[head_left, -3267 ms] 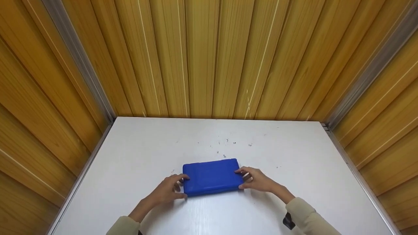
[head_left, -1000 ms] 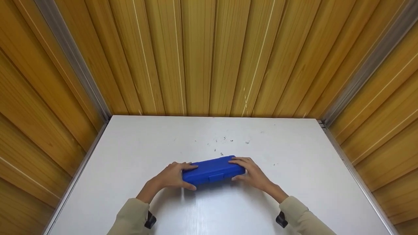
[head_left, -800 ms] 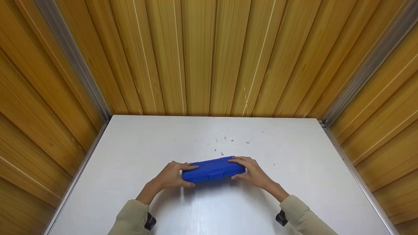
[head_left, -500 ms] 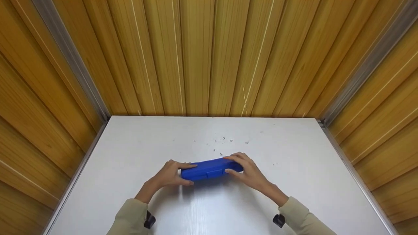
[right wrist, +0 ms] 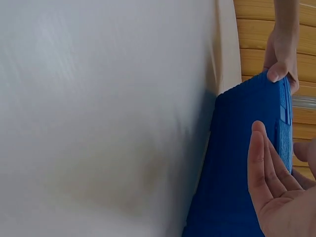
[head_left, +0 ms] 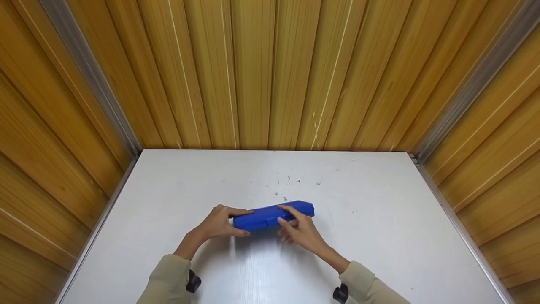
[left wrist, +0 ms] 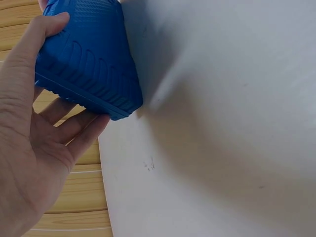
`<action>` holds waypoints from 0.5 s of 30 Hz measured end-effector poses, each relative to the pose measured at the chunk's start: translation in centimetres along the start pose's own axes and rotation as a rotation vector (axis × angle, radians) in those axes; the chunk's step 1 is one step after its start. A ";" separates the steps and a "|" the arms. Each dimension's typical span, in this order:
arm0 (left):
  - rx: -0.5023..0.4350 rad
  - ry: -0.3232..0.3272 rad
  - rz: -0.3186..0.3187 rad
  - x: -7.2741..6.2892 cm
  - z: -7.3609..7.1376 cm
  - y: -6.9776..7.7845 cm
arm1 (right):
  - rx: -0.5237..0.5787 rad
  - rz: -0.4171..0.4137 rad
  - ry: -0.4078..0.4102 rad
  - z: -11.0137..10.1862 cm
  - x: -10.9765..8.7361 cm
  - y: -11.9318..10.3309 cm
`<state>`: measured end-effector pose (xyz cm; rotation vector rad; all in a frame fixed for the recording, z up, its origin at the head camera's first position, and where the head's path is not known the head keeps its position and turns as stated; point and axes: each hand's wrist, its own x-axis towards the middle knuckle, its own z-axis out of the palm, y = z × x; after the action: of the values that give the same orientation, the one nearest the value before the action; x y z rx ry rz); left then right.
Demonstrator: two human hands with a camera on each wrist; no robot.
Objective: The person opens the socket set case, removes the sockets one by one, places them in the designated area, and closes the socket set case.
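A blue plastic case point(head_left: 303, 207) with a latch point(head_left: 272, 222) on its front edge is held tilted over the white table, its lid closed. My left hand point(head_left: 216, 223) grips the left end, thumb on the near side and fingers around the far side. The left wrist view shows the ribbed end of the case point(left wrist: 94, 64) between thumb and fingers. My right hand point(head_left: 304, 234) is at the front edge, right of the latch, with a finger on top and the thumb at the edge. In the right wrist view several right-hand fingers point(right wrist: 269, 173) lie before the broad underside.
The white table point(head_left: 177, 185) has small dark marks point(head_left: 285, 198) beyond the case. Yellow wood-look panels point(head_left: 253, 76) stand at the back and both sides, with grey metal posts point(head_left: 97, 76) in the corners. Each sleeve has a black strap device point(head_left: 193, 281).
The case, flat between both hands at first, has been raised and tilted with its latch edge toward me. My right hand has slid left from the right end to the front edge near the latch.
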<state>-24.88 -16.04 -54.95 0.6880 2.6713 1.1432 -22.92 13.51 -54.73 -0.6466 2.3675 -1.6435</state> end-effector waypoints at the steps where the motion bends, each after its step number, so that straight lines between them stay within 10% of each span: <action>1: 0.003 0.002 0.003 0.0 0.0 0.0 | 0.029 0.033 0.019 0.3 0.0 0.0; 15: 0.119 0.009 0.028 0.1 0.3 0.2 | 0.384 0.341 0.254 2.9 -0.1 -1.3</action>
<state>-24.79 -15.63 -55.00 0.7423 2.7638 1.0028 -21.36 10.75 -54.58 0.0359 2.0662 -2.0232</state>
